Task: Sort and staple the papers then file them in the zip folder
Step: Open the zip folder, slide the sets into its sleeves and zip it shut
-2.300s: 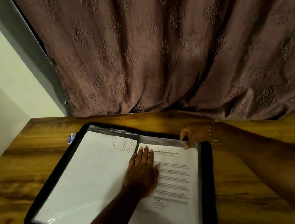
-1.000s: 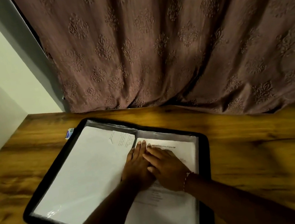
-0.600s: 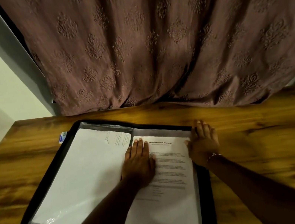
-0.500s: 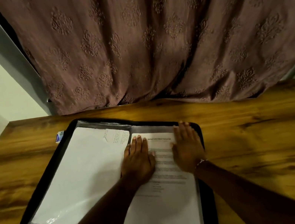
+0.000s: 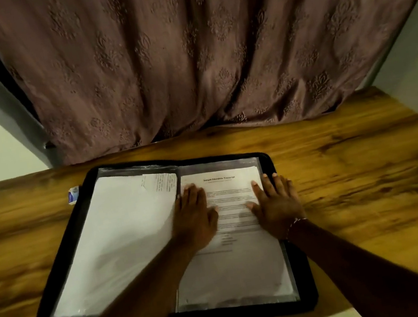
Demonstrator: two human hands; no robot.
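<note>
The printed paper lies in the right half of the open zip folder, flat at the middle of the table. Both hands rest released and flat on it, the left hand at its 9 o'clock side, the right hand at 3 o'clock. A small blue-and-white object lies beside the folder's 10 o'clock corner

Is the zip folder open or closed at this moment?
Open. The zip folder lies spread flat, papers visible in both halves.
</note>
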